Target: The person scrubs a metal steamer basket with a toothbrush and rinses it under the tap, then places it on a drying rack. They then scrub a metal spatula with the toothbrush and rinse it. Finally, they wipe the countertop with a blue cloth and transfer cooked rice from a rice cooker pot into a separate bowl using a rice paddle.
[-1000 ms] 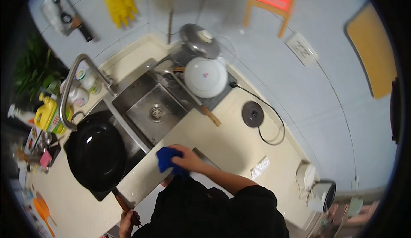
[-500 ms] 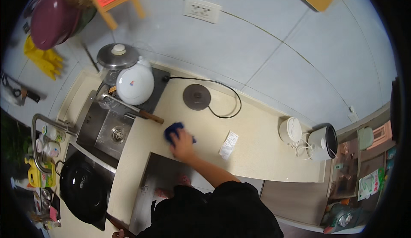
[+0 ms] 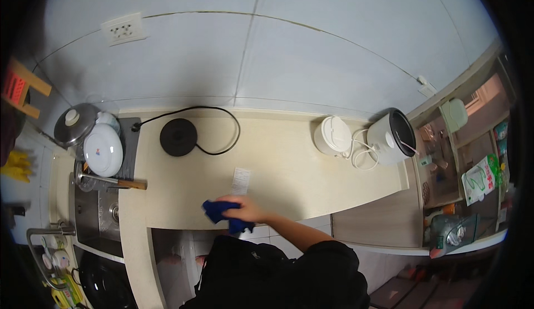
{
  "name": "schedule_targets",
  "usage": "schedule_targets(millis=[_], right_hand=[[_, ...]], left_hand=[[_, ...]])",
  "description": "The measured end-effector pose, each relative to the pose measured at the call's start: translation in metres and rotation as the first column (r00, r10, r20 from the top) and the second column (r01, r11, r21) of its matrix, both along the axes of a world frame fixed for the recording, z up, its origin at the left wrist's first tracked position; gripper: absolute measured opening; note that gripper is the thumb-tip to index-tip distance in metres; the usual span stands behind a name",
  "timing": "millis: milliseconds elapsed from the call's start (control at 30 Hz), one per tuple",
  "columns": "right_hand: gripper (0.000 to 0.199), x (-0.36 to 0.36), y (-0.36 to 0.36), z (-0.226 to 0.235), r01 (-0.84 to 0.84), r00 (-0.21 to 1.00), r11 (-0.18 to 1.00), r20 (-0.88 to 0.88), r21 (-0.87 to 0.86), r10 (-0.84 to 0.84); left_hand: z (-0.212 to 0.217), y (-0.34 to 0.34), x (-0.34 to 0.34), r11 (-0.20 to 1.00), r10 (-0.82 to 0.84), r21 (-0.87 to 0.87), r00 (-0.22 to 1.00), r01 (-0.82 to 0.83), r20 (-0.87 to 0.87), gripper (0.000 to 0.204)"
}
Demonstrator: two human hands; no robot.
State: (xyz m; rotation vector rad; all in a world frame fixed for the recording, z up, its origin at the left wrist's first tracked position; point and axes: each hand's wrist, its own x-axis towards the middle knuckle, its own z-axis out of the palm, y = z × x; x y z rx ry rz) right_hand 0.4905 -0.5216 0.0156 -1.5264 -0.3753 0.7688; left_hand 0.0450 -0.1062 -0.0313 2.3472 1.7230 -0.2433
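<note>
Since half a second ago my view has swung right along the counter (image 3: 289, 170), so the sink (image 3: 97, 214) now sits at the far left edge and the wiping hand has slid rightward to the counter's front lip. I see my right hand (image 3: 249, 210) pressed down near that front edge, its fingers (image 3: 236, 202) curled and clenched around a crumpled blue cloth (image 3: 218, 211), soft and bunched, which sticks out to the left of the knuckles and a little below the wrist. My left hand is out of sight in this view. Just beyond the cloth lies a small white paper slip (image 3: 241, 180), flat and rectangular, near but not touching it as far as I can tell. Farther back rests a flat round black kettle base (image 3: 178, 137) with its thin black cord (image 3: 219, 121) looping over the smooth, pale cream counter. On the right stand a white lidded kettle (image 3: 332, 136) and a white cylindrical cooker (image 3: 392, 136) with a dark rim, joined by tangled white cable. At left I make out a shiny metal pot lid (image 3: 75, 124), a white bowl (image 3: 102, 150) turned over, and a wooden-handled utensil (image 3: 114, 182) lying across the steel sink. Behind it all rise large glossy pale tiles (image 3: 311, 58) with a white wall socket (image 3: 122, 28).
</note>
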Motion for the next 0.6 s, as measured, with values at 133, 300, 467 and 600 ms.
schedule_targets(millis=[133, 300, 467, 600], right_hand=[[0.035, 0.007, -0.076, 0.008, 0.435, 0.896, 0.89, -0.026, -0.139, -0.443], [0.041, 0.012, -0.145, -0.039, 0.839, 0.436, 0.453, 0.87, -0.301, -0.23], [0.039, -0.01, -0.159, -0.1, 0.885, 0.403, 0.255, 0.915, -0.39, 0.002], [0.04, -0.031, -0.144, -0.105, 0.893, 0.398, 0.239, 0.917, -0.381, -0.025]], left_hand=[[0.01, -0.016, 0.016, 0.985, -0.091, 0.144, 0.996, 0.093, -0.022, 0.036], [-0.003, 0.015, 0.003, 0.993, -0.086, -0.063, 0.979, 0.099, 0.185, 0.033], [0.066, -0.045, 0.089, 0.946, -0.307, 0.0, 0.898, 0.324, 0.316, 0.03], [0.066, -0.041, 0.123, 0.877, -0.41, -0.03, 0.779, 0.48, 0.474, 0.025]])
